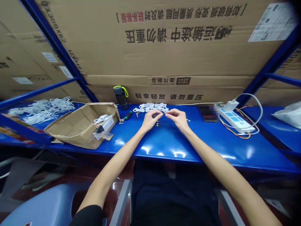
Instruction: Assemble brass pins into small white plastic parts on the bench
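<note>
My left hand (pixel 151 119) and my right hand (pixel 178 118) meet fingertip to fingertip above the blue tabletop. Both are closed in a pinch around a tiny pale piece (pixel 164 114), too small to name. Just below the left fingers, several small metal pieces with dark ends (pixel 158 124) lie in a short row. Behind the hands spreads a pile of white plastic parts (pixel 150 107). A few tiny white bits (pixel 188 120) lie right of my right hand.
Left of the hands are a green-and-black screwdriver (pixel 128 115), small brass-coloured parts (pixel 121 121), a dark bottle (pixel 121 98) and an open cardboard box (pixel 68 133). A power strip (pixel 237 121) with loose cables stands right. White cords (pixel 49 108) lie far left. Cardboard (pixel 164 62) walls the back.
</note>
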### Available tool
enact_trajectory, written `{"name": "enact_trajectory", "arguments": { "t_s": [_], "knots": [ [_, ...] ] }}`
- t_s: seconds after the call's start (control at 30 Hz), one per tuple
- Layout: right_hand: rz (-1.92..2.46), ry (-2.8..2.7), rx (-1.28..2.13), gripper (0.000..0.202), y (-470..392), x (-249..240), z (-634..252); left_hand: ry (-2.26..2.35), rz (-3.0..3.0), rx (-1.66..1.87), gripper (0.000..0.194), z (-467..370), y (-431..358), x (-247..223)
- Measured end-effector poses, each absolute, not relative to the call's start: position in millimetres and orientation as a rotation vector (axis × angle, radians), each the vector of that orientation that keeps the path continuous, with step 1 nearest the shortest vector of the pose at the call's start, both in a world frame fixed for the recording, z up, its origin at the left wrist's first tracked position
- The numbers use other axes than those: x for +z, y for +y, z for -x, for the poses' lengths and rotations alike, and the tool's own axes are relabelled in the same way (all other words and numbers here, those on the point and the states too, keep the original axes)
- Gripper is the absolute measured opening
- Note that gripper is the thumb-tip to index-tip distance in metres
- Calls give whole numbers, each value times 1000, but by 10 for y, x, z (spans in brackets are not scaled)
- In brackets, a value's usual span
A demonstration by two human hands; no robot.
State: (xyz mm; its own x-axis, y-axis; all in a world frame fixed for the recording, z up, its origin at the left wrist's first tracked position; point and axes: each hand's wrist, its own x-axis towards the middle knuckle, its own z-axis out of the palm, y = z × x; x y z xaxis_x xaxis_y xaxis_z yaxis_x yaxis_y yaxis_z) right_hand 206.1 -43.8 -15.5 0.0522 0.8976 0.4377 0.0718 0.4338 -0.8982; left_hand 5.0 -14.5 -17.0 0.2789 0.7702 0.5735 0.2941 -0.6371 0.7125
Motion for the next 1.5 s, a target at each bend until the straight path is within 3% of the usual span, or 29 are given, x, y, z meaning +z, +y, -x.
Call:
{"name": "enact_trajectory", "arguments": {
  "t_s": [0.67,1.13,1.5],
  "knots": [
    [880,-1426,871,36,-422,-202,-2045,948,-1970,1276,32,-39,-85,-247],
    [927,-1605,604,26,-461,-179,-2071,924,-1942,1255,30,-42,-93,-231],
    [967,-1559,634,30,-449,-187,-2071,952,-2095,1337,29,-46,-160,-174]
  ]
}}
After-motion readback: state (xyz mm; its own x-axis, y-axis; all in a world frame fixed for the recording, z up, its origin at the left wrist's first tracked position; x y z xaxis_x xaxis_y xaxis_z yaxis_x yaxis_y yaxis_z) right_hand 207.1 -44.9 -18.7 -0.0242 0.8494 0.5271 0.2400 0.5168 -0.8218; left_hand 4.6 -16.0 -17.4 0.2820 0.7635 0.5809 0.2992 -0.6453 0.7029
